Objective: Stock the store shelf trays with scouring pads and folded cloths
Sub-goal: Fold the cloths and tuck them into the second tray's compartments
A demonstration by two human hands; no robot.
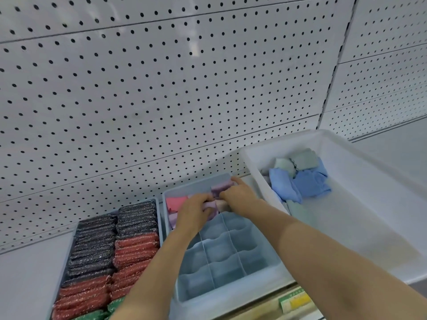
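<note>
Fingers of your left hand (pixel 195 210) and right hand (pixel 240 196) curl around a pale folded cloth (pixel 213 205), tucking it into the far cells of the divided tray (pixel 231 299). Scouring pad tray (pixel 157 205), left, looks full; near cells empty; blue cloths (pixel 300 183) wait in the white bin (pixel 346 158), right.

Lower left of the frame, the scouring pads (pixel 108 257) ran in glittery black, then red, with green at the bottom edge. Centre, the divided tray (pixel 221 255) was pale blue-grey, its far cells showing a pink cloth (pixel 176 202) and lilac cloths (pixel 220 189). Right, the white bin (pixel 360 204) held blue cloths (pixel 300 184) and grey-green ones (pixel 304 160). Above, white pegboard (pixel 161 88), black-dotted.
</note>
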